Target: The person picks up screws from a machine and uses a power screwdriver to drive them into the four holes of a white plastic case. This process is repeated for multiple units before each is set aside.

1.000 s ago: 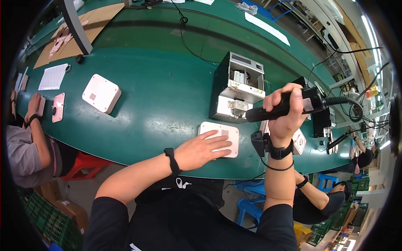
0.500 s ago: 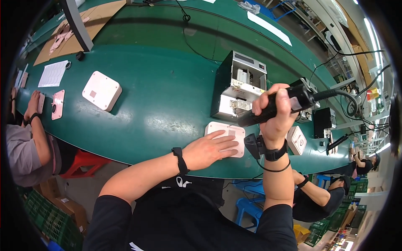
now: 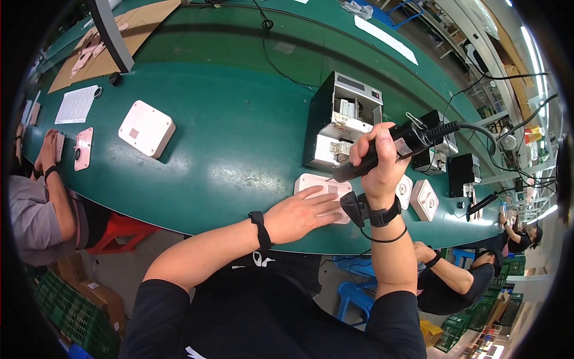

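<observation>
Flat on a pale pink square housing (image 3: 321, 181) lies my left hand (image 3: 297, 216), its fingers spread across the slotted grille and steadying it on the bench. My right hand (image 3: 381, 158) is wrapped round a black corded electric screwdriver (image 3: 365, 166), tilted so that its bit points down at the housing's far edge. Whether the bit sits in a screw is too small to tell. Just beyond the housing stands a black and silver screw feeder (image 3: 344, 122). A small black device is strapped to my right wrist.
Another pink housing (image 3: 146, 130) rests to the left, with a pink plate (image 3: 84, 148) beyond it. At right are a further housing (image 3: 424, 200) and a second screw feeder (image 3: 435, 158). Co-workers sit on both sides; the screwdriver's cable (image 3: 478, 128) runs off to the right.
My right hand and the screwdriver have shifted slightly left and down, uncovering a round pink part to the right. The left hand stays on the housing.
</observation>
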The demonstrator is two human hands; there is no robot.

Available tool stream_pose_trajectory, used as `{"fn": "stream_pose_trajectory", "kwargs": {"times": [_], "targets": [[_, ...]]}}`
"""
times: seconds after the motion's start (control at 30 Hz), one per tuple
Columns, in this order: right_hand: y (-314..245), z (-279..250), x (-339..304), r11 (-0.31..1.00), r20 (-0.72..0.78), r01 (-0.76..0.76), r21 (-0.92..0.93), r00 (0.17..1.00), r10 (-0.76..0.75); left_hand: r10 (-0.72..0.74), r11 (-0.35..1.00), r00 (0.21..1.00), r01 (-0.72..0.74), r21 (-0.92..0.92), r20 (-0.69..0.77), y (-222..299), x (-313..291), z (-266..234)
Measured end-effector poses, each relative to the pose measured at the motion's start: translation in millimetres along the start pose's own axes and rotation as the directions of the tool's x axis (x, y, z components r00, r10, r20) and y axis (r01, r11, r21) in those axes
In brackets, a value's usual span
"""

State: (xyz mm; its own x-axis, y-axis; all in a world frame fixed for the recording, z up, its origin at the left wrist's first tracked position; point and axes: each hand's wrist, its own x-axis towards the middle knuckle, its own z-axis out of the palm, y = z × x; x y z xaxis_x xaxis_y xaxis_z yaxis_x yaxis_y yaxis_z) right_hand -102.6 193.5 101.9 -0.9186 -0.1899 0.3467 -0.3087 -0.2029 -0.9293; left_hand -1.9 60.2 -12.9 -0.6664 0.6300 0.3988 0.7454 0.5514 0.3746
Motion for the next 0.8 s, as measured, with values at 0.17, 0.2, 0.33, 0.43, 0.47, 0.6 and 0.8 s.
{"fn": "stream_pose_trajectory", "kwargs": {"times": [0.17, 0.2, 0.33, 0.43, 0.47, 0.6, 0.8], "targets": [[-22.1, -10.9, 3.1, 0.997, -0.082, 0.08, 0.019, 0.994, -0.078, 0.017, 0.998, 0.999, -0.018, -0.066, -0.027, -0.4, 4.5, 6.3], [-24.4, -12.7, 6.4, 0.997, -0.08, 0.081, 0.019, 0.994, -0.079, 0.015, 0.998, 0.999, -0.017, -0.064, -0.028, -0.2, 6.2, 8.0], [-26.0, -15.4, 24.9, 0.974, -0.172, 0.219, 0.054, 0.963, -0.207, 0.032, 0.999, 0.999, -0.033, -0.042, -0.015, 0.0, 12.6, 13.5], [-22.9, -11.7, 28.4, 0.991, -0.081, 0.131, -0.017, 0.988, -0.131, 0.034, 0.999, 0.999, -0.035, -0.036, -0.03, 0.0, 13.5, 15.1], [-24.1, -10.1, 26.3, 0.991, -0.082, 0.13, -0.016, 0.988, -0.131, 0.034, 0.999, 0.999, -0.035, -0.036, -0.03, 0.2, 14.5, 15.3], [-30.6, 5.4, 8.1, 0.997, -0.03, 0.066, 0.03, 0.997, -0.065, 0.011, 0.994, 1.0, -0.014, -0.108, -0.026, 1.5, 14.9, 13.8], [-5.0, 24.8, -2.8, 0.999, 0.062, 0.017, 0.035, 0.998, -0.019, 0.004, 0.983, 0.999, -0.012, -0.181, -0.042, 1.8, 14.3, 16.1]]}}
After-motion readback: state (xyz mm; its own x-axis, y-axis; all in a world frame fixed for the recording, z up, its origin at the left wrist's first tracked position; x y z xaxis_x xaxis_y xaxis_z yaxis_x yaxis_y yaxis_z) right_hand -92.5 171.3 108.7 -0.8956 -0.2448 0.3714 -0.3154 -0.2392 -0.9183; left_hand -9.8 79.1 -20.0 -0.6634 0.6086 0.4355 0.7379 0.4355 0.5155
